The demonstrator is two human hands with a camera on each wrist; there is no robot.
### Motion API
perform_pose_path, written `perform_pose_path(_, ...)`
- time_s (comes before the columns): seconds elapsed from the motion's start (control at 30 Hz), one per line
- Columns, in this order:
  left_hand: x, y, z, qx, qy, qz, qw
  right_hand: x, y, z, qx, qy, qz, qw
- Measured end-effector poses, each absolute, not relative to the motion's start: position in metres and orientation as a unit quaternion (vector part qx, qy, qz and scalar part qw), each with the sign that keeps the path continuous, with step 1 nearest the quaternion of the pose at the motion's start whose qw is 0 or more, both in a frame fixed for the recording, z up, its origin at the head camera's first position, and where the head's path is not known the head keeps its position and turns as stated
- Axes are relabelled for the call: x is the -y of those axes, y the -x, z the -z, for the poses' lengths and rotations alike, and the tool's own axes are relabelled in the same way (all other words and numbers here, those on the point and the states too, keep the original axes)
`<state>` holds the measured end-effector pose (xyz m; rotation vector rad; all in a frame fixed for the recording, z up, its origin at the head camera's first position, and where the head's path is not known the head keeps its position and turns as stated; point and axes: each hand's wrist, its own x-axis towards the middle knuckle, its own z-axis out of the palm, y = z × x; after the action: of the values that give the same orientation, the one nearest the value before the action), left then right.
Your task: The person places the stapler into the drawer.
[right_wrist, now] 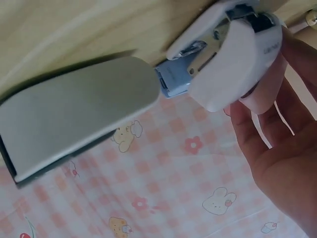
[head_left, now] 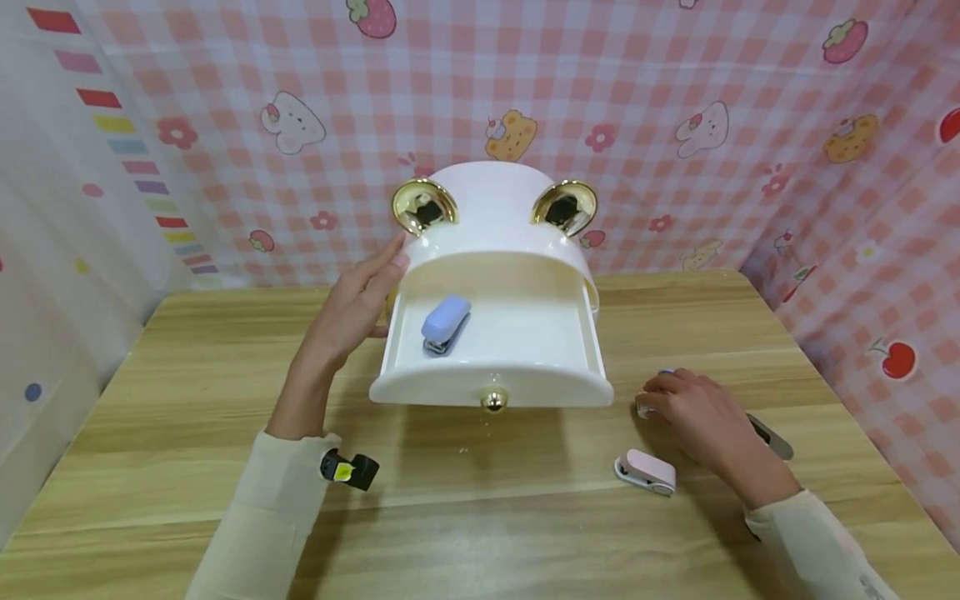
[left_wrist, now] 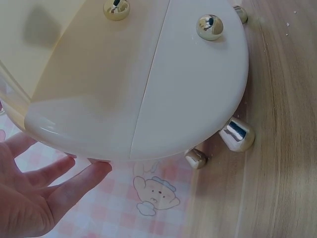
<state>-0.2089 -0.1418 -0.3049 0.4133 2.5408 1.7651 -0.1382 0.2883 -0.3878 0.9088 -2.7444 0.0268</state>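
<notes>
A white rounded drawer box (head_left: 495,187) with gold eye-like rings stands at the table's middle. Its drawer (head_left: 491,379) is pulled out, and a periwinkle-blue stapler (head_left: 446,321) lies inside on the left. My left hand (head_left: 348,308) rests its fairly straight fingers along the box's left side, as the left wrist view also shows. On the right, my right hand (head_left: 697,417) curls its fingers round a pale stapler (right_wrist: 267,94), largely hidden by the hand. Closer to me lies a pink-and-white stapler (head_left: 648,471). A blue stapler (right_wrist: 176,77) shows partly behind it in the right wrist view.
A grey stapler (head_left: 772,437) lies beyond my right wrist, large in the right wrist view. The drawer front bears a gold knob (head_left: 493,401); gold feet (left_wrist: 237,135) hold the box up. A pink checked curtain (head_left: 637,75) hangs behind the wooden table (head_left: 480,533).
</notes>
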Motion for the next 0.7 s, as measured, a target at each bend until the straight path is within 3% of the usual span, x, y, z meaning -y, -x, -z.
perform_pose_path(0.43, 0.142, 0.209, 0.306, -0.812, -0.137, -0.567, 0.010, -0.287, 0.138, 0.385, 0.931, -0.324, -0.005, 0.166)
perform_pose_path(0.7, 0.143, 0.209, 0.305, -0.812, -0.139, -0.567, 0.008, -0.279, 0.141, 0.363, 0.906, -0.337, -0.022, 0.254)
